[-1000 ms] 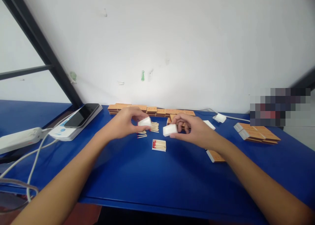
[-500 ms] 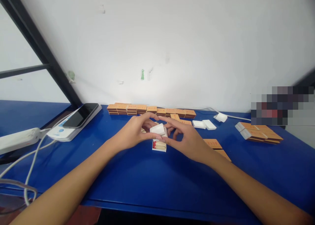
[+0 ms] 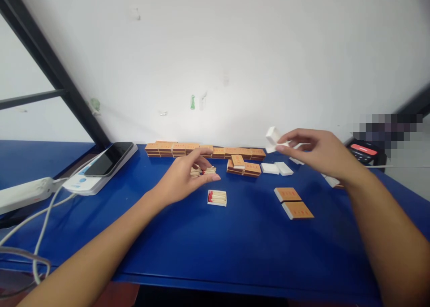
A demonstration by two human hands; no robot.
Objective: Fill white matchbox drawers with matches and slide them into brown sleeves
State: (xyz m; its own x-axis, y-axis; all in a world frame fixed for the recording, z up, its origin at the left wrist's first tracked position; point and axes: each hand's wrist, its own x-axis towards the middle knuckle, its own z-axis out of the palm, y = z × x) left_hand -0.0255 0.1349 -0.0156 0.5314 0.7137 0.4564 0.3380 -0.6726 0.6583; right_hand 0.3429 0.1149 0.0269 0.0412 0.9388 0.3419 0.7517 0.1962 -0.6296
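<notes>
Right hand (image 3: 319,152) now swung up and right, apart from left, pinching white tray (image 3: 273,138) above blue table (image 3: 201,235). Left hand (image 3: 183,179) curls over loose matches (image 3: 204,170), grip unclear; filled tray (image 3: 217,198) lies just beside.

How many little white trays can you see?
4. A match-filled tray lies near the left hand. Two plain trays sit side by side further back. A fourth tray is in the grip of the right hand. More may hide behind that hand.

White tray (image 3: 273,137) away rightward in right hand (image 3: 319,153).
</notes>
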